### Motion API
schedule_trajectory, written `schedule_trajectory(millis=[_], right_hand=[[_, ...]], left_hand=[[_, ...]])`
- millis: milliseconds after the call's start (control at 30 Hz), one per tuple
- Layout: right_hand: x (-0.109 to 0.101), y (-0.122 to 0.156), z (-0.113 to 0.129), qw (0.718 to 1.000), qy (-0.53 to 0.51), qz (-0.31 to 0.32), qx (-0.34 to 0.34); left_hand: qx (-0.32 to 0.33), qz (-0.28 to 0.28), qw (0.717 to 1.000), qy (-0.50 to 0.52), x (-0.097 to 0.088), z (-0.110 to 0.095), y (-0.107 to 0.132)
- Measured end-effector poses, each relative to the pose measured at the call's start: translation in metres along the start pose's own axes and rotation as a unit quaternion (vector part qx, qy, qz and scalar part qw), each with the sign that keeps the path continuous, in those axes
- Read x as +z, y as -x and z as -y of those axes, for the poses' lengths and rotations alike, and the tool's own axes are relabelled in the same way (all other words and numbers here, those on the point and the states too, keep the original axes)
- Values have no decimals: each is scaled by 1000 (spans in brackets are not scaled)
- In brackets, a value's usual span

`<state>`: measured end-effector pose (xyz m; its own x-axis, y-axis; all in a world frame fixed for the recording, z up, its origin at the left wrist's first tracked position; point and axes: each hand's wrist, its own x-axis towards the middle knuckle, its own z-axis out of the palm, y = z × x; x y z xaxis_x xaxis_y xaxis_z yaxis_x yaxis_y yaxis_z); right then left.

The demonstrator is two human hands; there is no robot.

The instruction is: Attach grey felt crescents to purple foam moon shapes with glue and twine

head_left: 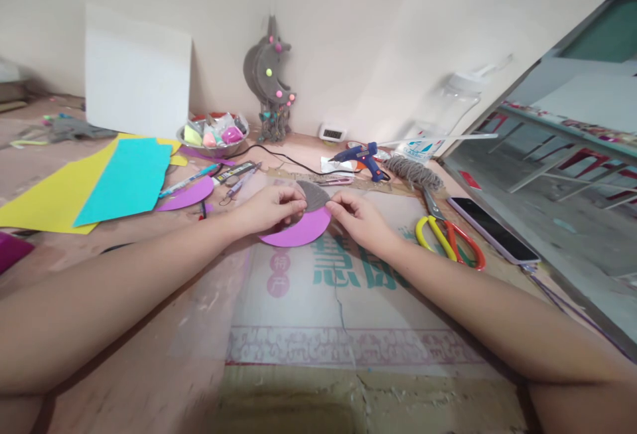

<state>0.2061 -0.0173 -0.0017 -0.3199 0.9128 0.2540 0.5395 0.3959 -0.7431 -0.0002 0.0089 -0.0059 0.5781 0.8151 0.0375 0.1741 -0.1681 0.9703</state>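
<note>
Between my two hands is a purple paper crescent [297, 232], its curved edge toward me. A dark grey rounded piece [314, 196] lies against its far side; whether the two are joined I cannot tell. My left hand [273, 210] is closed, thumb and fingers pinching at the left side where grey and purple meet. On the right, my right hand [355, 217] pinches the crescent's tip between thumb and forefinger. Both hands are above a printed plastic bag [298, 311] spread on the table.
Scissors [450, 238], a phone [492, 228] and grey yarn [413, 174] lie to the right. A blue glue gun [365, 157] stands behind my hands. Yellow sheets [44, 192], a turquoise sheet [127, 182] and a bowl [219, 148] are left. A grey moon ornament [263, 70] hangs behind.
</note>
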Motion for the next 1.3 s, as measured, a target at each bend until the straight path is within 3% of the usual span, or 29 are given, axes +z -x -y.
schedule_trajectory(millis=[233,533,867,1067,1300], right_hand=[[0,0,0,1000,8,-6,-13],[0,0,-1,1000,18,0,-10],[0,0,1,1000,15,7,9],[1,0,0,1000,16,9,3],[1,1,-1,1000,17,17,6]], left_hand=[[11,-49,996,70,-4,7,-4],[-14,-41,990,135,-1,10,-6],[-27,-47,998,43,-4,1,0],[-5,-14,999,38,-3,2,-1],[-5,-16,999,32,-3,5,-3]])
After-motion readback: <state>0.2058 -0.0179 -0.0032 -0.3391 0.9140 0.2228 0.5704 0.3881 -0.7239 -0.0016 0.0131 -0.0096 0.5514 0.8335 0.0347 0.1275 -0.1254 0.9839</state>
